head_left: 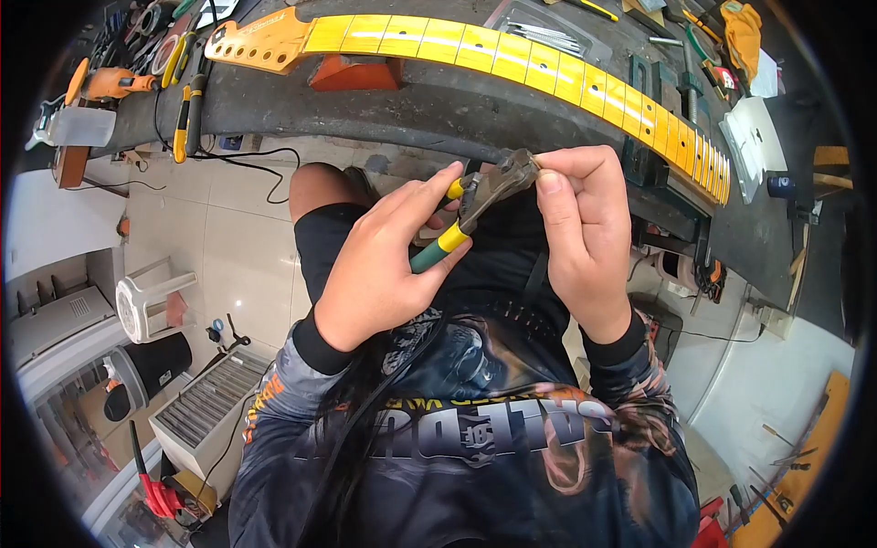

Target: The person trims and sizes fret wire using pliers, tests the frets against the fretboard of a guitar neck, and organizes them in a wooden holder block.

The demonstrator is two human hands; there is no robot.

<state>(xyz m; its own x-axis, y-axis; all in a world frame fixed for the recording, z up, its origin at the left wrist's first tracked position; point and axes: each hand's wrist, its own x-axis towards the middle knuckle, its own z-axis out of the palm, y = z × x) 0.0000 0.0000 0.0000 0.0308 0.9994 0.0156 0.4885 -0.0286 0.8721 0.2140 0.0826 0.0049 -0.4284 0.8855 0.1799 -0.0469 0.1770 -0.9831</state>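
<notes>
Wrapped around the green and yellow handles of the pliers [452,239] is my left hand [388,247]. The metal jaws of the pliers point up and right, toward the fingertips of my right hand [585,215]. Thumb and forefinger of that hand are pinched on something thin and small at the jaw tips, too small to make out. Beyond both hands a yellow guitar neck [480,47] with a headstock at its left end lies across the workbench, propped on a red-orange block [356,73] near the headstock.
The dark workbench [274,107] curves along the top. A clear tray [544,36] of metal strips sits behind the neck. Yellow-black pliers [188,119] and an orange tool [108,83] lie left. A white stool [151,301] and a black bin [151,370] stand on the floor.
</notes>
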